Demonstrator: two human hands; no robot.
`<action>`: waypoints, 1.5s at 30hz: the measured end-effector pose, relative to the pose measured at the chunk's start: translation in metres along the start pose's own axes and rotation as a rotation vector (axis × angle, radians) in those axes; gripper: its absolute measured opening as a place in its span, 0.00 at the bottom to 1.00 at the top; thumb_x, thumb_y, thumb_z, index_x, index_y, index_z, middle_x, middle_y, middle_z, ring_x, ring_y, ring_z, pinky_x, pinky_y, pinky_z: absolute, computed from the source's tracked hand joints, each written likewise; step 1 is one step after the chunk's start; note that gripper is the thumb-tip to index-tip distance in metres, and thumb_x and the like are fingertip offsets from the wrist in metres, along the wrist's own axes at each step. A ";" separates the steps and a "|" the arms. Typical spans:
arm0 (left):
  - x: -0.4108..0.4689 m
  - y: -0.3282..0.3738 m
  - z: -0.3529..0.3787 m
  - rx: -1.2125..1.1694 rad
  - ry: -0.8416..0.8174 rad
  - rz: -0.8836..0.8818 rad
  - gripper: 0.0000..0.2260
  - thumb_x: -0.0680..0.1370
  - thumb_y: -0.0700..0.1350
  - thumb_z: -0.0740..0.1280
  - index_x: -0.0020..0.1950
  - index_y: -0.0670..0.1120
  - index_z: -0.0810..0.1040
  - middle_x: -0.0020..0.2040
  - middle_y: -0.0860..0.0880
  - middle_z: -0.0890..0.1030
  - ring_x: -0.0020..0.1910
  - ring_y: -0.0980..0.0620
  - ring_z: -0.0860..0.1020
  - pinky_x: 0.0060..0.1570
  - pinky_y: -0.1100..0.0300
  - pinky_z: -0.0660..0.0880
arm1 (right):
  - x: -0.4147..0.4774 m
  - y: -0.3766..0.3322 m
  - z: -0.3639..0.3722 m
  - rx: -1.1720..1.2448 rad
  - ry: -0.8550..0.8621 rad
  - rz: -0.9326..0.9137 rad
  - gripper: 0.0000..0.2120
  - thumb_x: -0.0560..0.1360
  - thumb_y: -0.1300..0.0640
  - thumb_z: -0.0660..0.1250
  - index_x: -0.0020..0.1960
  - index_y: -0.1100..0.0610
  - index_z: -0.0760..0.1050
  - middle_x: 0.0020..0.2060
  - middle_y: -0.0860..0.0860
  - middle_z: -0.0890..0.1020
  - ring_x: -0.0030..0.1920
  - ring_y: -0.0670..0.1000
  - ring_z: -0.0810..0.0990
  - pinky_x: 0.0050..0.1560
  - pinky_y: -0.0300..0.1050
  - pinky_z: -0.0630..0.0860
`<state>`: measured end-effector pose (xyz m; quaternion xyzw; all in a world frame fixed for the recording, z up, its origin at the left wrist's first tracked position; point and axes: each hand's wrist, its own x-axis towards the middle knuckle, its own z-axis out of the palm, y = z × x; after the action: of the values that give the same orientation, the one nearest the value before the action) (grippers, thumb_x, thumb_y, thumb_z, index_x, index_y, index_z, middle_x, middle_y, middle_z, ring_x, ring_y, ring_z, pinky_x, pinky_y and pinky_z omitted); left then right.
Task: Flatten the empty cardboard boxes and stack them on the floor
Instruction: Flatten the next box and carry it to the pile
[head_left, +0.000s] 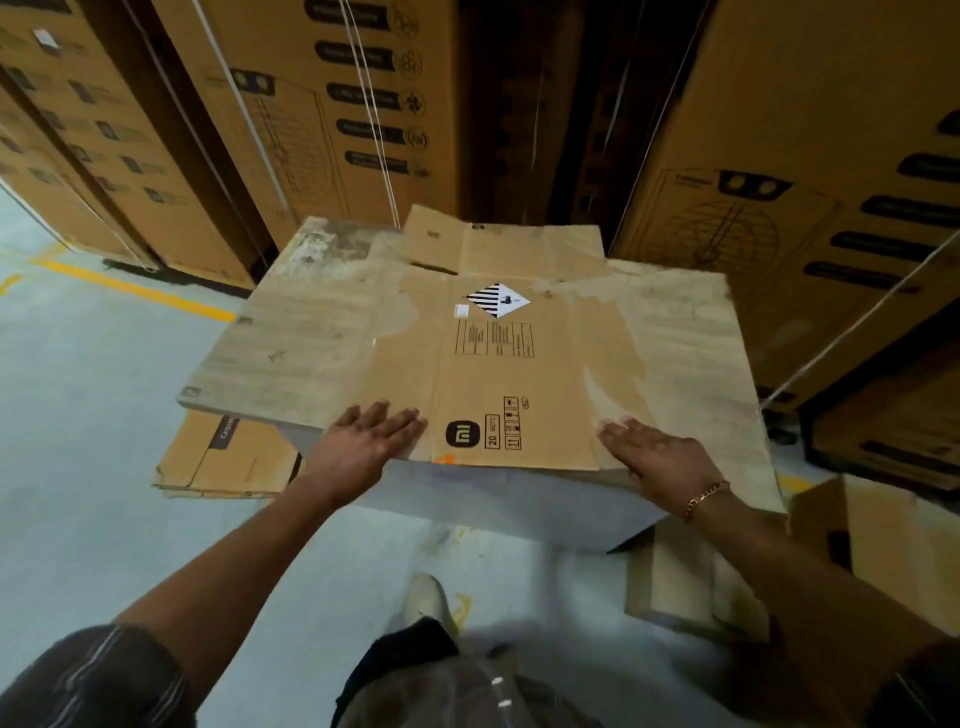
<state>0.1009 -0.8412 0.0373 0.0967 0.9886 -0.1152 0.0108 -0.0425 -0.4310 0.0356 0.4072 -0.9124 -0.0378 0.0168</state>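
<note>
The flattened box (467, 353) lies broad and level before the person, its near edge above other flat cardboard (223, 457) on the floor (93, 415); whether it rests on that pile or hangs just over it I cannot tell; the left hand (374, 441) and right hand (660, 457) lie palm down on the near edge, fingers straight, gripping nothing; the sheet looks light, stiff across its panels, floppy at the creases; best held at opposite edges, hands well apart.
</note>
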 end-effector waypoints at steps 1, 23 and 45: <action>-0.003 0.006 0.016 -0.006 -0.084 0.024 0.41 0.67 0.32 0.71 0.79 0.49 0.66 0.76 0.49 0.71 0.71 0.40 0.73 0.60 0.44 0.76 | -0.003 -0.005 0.018 -0.006 -0.108 -0.002 0.36 0.70 0.65 0.70 0.75 0.49 0.66 0.73 0.47 0.71 0.70 0.51 0.73 0.41 0.50 0.83; 0.030 0.005 0.119 -1.478 -0.181 -1.364 0.22 0.80 0.52 0.67 0.65 0.36 0.78 0.64 0.36 0.79 0.63 0.37 0.79 0.57 0.50 0.75 | 0.019 -0.005 0.117 0.950 -0.031 1.379 0.33 0.75 0.36 0.65 0.69 0.59 0.67 0.67 0.62 0.70 0.65 0.64 0.72 0.64 0.56 0.71; -0.041 -0.022 0.018 -0.981 0.233 -1.632 0.25 0.81 0.65 0.58 0.55 0.43 0.78 0.58 0.36 0.80 0.60 0.35 0.76 0.60 0.43 0.69 | 0.058 -0.053 -0.015 1.098 0.279 1.202 0.38 0.76 0.33 0.62 0.59 0.71 0.75 0.57 0.69 0.78 0.59 0.68 0.75 0.58 0.59 0.71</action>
<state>0.1373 -0.8744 0.0263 -0.6259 0.6844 0.3498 -0.1320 -0.0407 -0.5107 0.0461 -0.1991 -0.8527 0.4799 -0.0543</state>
